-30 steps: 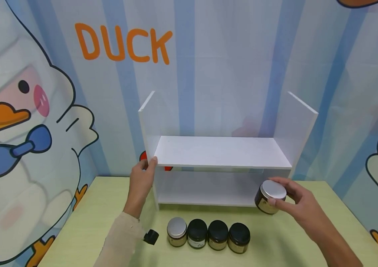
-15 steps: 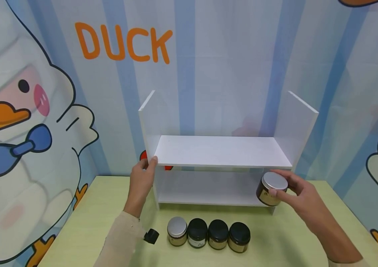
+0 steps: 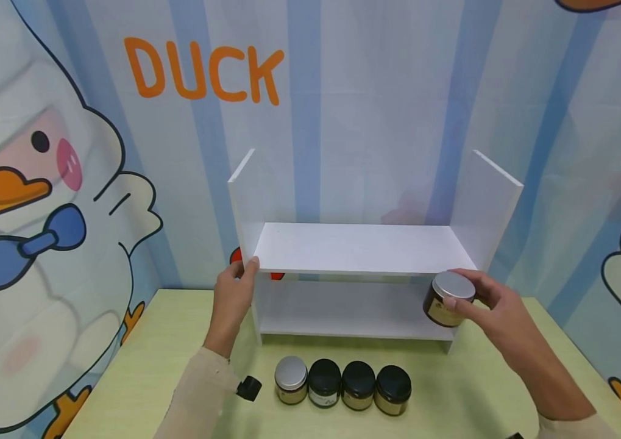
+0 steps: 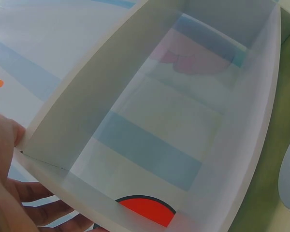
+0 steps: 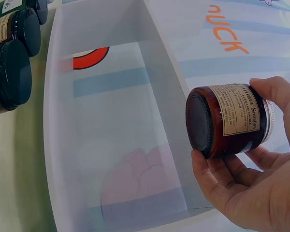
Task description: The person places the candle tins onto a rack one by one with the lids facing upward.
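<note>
My right hand point(image 3: 499, 320) grips a scented candle jar point(image 3: 450, 300) with a silver lid, holding it in front of the white shelf point(image 3: 365, 247) near its right side. In the right wrist view the candle jar point(image 5: 227, 121) is dark amber glass with a cream "Aroma Sensation" label, tilted so its base shows. My left hand point(image 3: 233, 299) holds the shelf's left side panel at the height of the upper board. In the left wrist view the thumb of this hand point(image 4: 5, 179) lies at the panel's front edge, with the fingers along its outer face.
Several jars stand in a row on the light table point(image 3: 178, 341) before the shelf: a silver-lidded jar point(image 3: 290, 379) at the left, then black-lidded jars point(image 3: 358, 385). A striped duck-print cloth point(image 3: 376, 110) hangs behind.
My right hand has raised the candle jar from near the lower board toward the upper board's front edge. My left hand stays on the shelf's side panel.
</note>
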Demonstrator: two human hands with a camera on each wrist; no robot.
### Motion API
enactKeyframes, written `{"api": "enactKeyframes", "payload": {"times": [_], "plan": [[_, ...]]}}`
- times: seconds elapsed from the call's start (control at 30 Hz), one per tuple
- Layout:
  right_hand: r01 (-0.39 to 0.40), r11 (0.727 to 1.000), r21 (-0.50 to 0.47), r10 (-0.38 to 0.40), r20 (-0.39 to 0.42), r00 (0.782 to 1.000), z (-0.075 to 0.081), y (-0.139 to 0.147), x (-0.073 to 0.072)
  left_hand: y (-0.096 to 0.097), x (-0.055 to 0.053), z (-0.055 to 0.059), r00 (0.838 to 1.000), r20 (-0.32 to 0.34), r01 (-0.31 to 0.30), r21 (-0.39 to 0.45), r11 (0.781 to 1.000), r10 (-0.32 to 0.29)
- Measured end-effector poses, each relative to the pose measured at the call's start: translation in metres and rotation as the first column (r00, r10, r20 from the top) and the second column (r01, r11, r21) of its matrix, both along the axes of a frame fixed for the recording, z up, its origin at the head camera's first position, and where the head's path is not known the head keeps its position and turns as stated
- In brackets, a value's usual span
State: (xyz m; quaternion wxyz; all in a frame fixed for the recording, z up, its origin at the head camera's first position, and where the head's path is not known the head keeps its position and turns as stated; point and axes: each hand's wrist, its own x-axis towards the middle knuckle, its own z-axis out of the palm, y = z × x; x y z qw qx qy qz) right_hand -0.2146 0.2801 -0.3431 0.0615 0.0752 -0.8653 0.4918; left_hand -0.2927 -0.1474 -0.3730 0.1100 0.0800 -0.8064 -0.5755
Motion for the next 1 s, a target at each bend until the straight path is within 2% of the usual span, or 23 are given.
{"api": "enactKeyframes", "payload": {"times": [1.0], "plan": [[-0.009, 1.0, -0.023, 0.008, -0.062, 0.998, 0.018, -0.007, -0.009, -0.001, 0.0, 0.0, 1.0, -0.007, 0.002, -0.007, 1.0, -0.002]]}}
